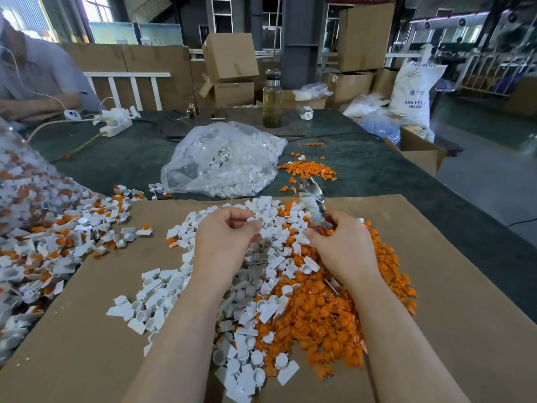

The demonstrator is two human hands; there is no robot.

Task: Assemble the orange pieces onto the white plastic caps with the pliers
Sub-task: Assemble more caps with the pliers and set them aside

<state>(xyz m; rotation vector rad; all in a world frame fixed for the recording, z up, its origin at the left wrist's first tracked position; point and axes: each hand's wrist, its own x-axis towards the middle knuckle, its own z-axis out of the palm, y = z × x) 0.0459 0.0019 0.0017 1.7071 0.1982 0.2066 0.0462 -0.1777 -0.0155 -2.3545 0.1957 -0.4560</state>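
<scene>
A heap of white plastic caps (162, 301) and a heap of orange pieces (325, 315) lie mixed on a brown cardboard sheet (72, 344) in front of me. My left hand (225, 242) hovers over the heap and pinches one white cap (251, 219) between thumb and fingers. My right hand (340, 242) grips the red handles of the pliers (312, 199), whose metal jaws point up and away, blurred. Whether the jaws hold anything is unclear.
A pile of joined white-and-orange parts (52, 228) lies at the left. A clear bag of white caps (223, 161), loose orange pieces (308, 168), a glass bottle (272, 103) and a power strip (116, 125) sit farther back. Another person's arm (35, 82) is far left.
</scene>
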